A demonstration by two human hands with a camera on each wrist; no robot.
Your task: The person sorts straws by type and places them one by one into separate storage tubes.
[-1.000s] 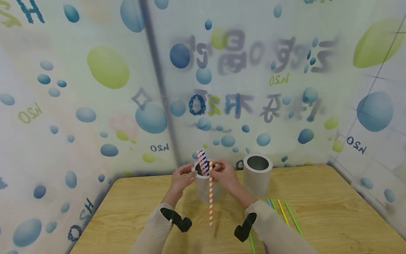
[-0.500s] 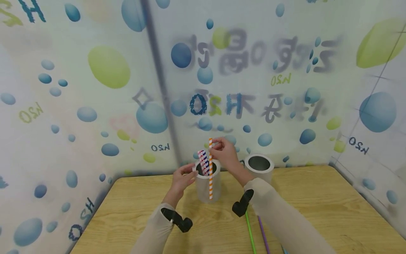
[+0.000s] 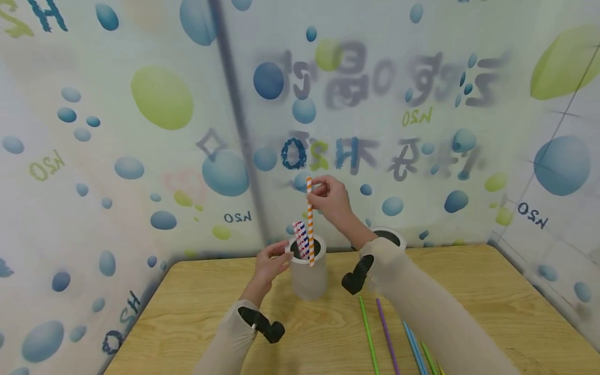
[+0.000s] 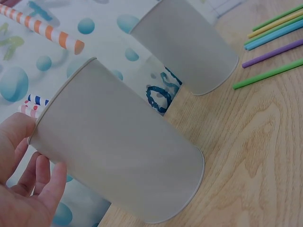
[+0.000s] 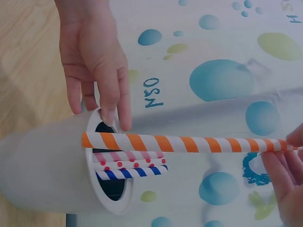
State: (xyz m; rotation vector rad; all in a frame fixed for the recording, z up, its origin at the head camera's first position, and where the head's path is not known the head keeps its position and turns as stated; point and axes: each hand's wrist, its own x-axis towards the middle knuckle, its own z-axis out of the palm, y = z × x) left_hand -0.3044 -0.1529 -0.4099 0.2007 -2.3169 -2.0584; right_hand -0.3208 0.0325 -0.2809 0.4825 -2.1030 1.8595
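Between its thumb and fingers, my right hand (image 3: 332,200) pinches the upper end of an orange-and-white striped paper straw (image 3: 310,221). The straw hangs upright, its lower end just above the rim of a pale cylindrical cup (image 3: 309,281), apart from it in the left wrist view. Inside that cup lean several paper straws: pink-striped (image 5: 137,155), red-dotted (image 5: 130,164) and blue-striped (image 5: 135,173). At the cup's left rim, my left hand (image 3: 269,265) rests with relaxed fingers, fingertips touching the rim.
A second pale cup (image 4: 189,47) stands to the right, partly behind my right forearm. Plain straws lie at the table's right: green (image 3: 369,333), purple (image 3: 387,333) and blue (image 3: 414,346), with a yellow one (image 4: 274,24). A patterned curtain (image 3: 187,156) closes off the back.
My right hand has risen with the orange-striped straw, lifting its lower end from in front of the cup to the level of the rim. My left hand stays at the cup.
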